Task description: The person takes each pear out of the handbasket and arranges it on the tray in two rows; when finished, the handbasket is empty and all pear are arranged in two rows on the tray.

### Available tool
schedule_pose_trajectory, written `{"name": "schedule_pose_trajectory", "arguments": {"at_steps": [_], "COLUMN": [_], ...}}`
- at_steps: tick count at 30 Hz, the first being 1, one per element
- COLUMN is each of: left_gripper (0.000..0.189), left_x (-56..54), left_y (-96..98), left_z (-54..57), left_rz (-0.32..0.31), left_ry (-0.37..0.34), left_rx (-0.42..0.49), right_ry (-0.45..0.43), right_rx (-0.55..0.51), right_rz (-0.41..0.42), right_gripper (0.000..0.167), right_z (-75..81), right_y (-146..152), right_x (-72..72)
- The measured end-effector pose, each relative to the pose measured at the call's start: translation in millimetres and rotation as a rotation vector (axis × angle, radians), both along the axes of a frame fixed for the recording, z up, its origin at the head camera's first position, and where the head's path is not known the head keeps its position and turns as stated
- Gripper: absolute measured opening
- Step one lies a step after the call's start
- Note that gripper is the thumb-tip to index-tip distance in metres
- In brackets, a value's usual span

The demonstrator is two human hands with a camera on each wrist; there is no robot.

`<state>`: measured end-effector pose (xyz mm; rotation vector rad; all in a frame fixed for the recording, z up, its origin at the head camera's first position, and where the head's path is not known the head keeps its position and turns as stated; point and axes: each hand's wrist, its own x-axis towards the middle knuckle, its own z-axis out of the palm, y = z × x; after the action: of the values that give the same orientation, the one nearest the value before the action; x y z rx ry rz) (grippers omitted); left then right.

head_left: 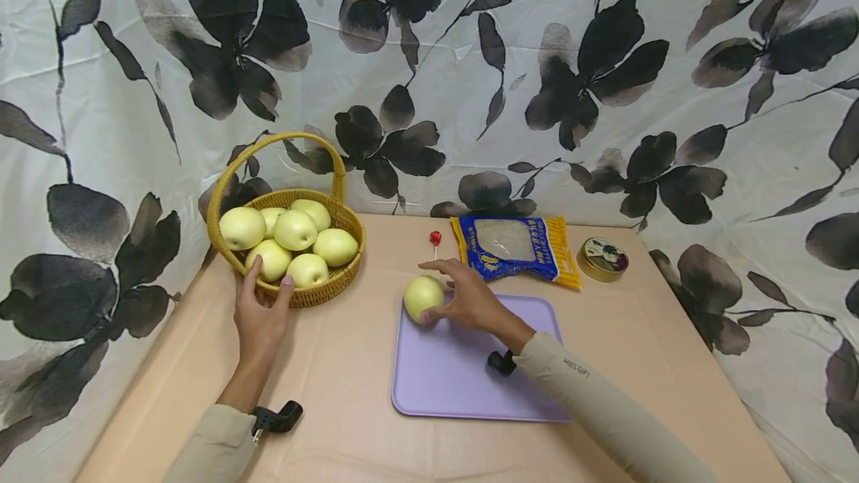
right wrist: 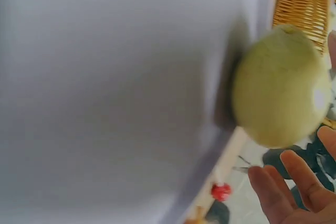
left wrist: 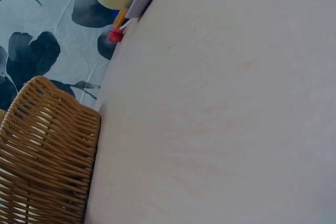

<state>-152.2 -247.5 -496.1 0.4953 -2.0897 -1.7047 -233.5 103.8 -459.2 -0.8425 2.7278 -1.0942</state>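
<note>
Peach-toned table [head_left: 342, 393] in front of me, backed by a pale floral cloth [head_left: 496, 155]. Lilac tray [head_left: 470, 386] on it; pale green fruit [head_left: 423, 297] at its far left corner. Right hand [head_left: 466, 297] around that fruit, fingers spread wide — can't tell if the thumb touches. Left hand [head_left: 260, 315], thumb and finger wide apart, at the near side of the fruit-filled wicker basket [head_left: 335, 291]. Lollipop [head_left: 435, 238], blue-yellow packet [head_left: 517, 250], round tin [head_left: 602, 258] along the back.
</note>
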Motion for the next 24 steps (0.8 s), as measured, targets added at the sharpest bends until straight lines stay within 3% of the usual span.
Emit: {"name": "schedule_pose_trajectory", "arguments": {"at_steps": [6, 12, 20, 24], "left_gripper": [0.075, 0.076, 0.076, 0.075], "left_x": [0.6, 2.2, 1.7, 2.8], "left_y": [0.2, -0.6, -0.4, 1.2], "left_z": [1.0, -0.2, -1.9, -1.2], "left_rz": [-0.009, -0.005, 0.001, 0.000], "left_ry": [0.000, 0.004, 0.015, 0.021], "left_rx": [-0.014, -0.017, -0.008, -0.009], "right_ry": [0.062, 0.090, 0.060, 0.050], "right_rx": [-0.016, -0.055, -0.188, -0.205], "right_rz": [-0.015, 0.038, 0.143, 0.154], "right_gripper": [0.085, 0.084, 0.081, 0.079], "right_z": [24.4, 51.1, 66.0, 69.1], "right_y": [-21, -59, -111, -135], "right_x": [-7.4, -12.9, -25.5, -32.1]}}
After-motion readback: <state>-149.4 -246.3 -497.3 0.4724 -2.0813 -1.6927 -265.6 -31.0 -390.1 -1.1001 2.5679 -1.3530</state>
